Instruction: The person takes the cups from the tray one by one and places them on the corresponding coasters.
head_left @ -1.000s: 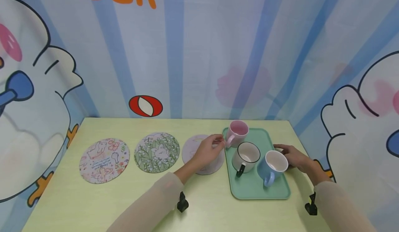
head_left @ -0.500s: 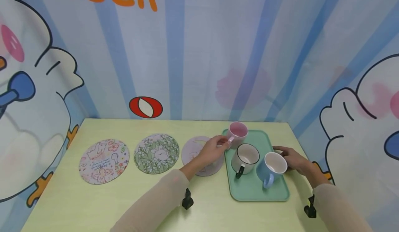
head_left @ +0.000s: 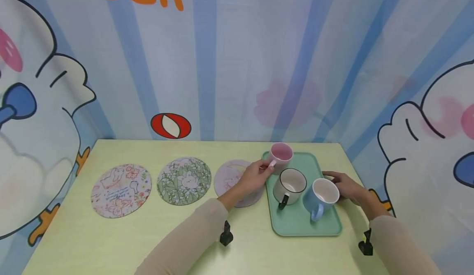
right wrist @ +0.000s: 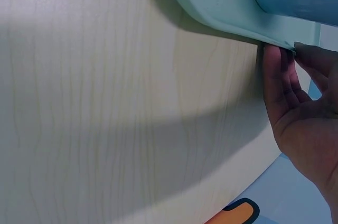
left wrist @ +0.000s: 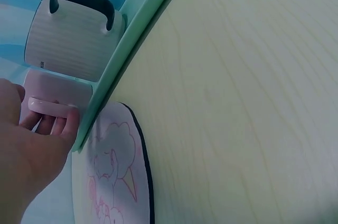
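Note:
My left hand point(head_left: 254, 178) grips the handle of a pink mug point(head_left: 284, 165) at the back left of a green tray point(head_left: 303, 227). In the left wrist view the fingers point(left wrist: 69, 126) are curled through the handle point(left wrist: 50, 107). A white mug with a dark rim and black handle point(head_left: 285, 193) stands upright in front of it. To the right is a light blue mug point(head_left: 312, 203), also upright. My right hand point(head_left: 348, 188) pinches the tray's right rim; in the right wrist view the thumb lies over the edge and the fingers point(right wrist: 273, 73) are below it.
Left of the tray lie three round printed mats in a row: a floral one point(head_left: 121, 190), a green one with a rabbit point(head_left: 184, 180) and a lilac one point(head_left: 225, 178), partly behind my left hand. A cartoon curtain point(head_left: 237, 61) hangs behind the pale table point(head_left: 111, 246).
My left hand has moved slightly right and closed its fingers on the pink mug's handle. The right hand keeps its place on the tray rim.

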`<state>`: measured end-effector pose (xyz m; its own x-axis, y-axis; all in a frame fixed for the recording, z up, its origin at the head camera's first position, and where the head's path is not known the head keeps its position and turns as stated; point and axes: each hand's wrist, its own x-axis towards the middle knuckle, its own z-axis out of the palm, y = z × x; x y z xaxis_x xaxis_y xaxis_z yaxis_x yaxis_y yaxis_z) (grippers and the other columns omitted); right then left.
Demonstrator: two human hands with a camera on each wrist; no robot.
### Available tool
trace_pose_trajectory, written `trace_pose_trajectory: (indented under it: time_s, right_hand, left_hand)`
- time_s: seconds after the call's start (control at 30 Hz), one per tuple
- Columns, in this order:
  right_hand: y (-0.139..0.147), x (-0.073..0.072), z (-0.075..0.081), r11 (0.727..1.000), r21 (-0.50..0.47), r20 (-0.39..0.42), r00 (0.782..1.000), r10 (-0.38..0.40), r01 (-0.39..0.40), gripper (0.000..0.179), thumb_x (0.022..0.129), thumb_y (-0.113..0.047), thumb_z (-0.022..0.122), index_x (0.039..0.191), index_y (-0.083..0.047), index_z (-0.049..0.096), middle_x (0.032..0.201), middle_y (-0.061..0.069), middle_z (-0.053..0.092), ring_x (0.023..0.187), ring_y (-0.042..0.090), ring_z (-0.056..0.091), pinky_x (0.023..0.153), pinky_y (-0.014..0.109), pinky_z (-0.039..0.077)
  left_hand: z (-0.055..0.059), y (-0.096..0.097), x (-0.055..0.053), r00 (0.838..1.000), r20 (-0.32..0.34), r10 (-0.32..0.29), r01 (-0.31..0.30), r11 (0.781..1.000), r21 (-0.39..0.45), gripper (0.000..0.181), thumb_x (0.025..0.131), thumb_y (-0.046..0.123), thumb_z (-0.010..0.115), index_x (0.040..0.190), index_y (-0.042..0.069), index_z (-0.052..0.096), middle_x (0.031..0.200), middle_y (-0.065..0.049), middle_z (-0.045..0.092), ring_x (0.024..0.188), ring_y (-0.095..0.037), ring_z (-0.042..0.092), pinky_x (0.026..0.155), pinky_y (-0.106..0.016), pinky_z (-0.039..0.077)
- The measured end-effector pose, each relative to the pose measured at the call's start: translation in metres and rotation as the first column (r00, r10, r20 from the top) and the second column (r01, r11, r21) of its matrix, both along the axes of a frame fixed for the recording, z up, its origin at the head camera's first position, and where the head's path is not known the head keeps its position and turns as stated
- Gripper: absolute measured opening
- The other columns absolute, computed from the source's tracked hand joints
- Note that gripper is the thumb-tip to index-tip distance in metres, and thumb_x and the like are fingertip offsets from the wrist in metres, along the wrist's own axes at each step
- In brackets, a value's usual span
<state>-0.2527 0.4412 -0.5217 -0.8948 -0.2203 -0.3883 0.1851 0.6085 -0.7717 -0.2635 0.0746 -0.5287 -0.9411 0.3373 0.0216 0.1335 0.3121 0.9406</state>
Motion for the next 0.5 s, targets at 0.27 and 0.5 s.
trace_pose_trajectory:
  time_s: [0.27,0.5]
  right_hand:
    - [0.0005,0.0003,-0.0017,1.0,0.0,-0.003,1.0,-0.009,0.009,0.07,0.1,-0.001,0.053,0.163,0.006,0.025,0.128,0.035,0.059,0.089,0.027,0.067,0.065,0.044,0.057]
    - [-0.0004,-0.0005,-0.0017,1.0,0.006,-0.008,1.0,0.005,-0.005,0.069,0.101,-0.003,0.053,0.163,0.006,0.025,0.126,0.034,0.058,0.088,0.027,0.065,0.065,0.042,0.056]
  left_hand:
    - [-0.0059,0.0046,-0.0022,1.0,0.006,0.004,-0.005,1.0,0.018,0.035,0.11,0.026,0.059,0.134,0.001,0.064,0.118,-0.007,0.069,0.109,-0.017,0.066,0.09,-0.029,0.057]
    - [-0.008,0.0081,-0.0035,1.0,0.002,-0.004,0.004,1.0,0.027,0.029,0.111,0.022,0.056,0.131,0.002,0.064,0.114,-0.004,0.071,0.104,-0.014,0.064,0.086,-0.027,0.055]
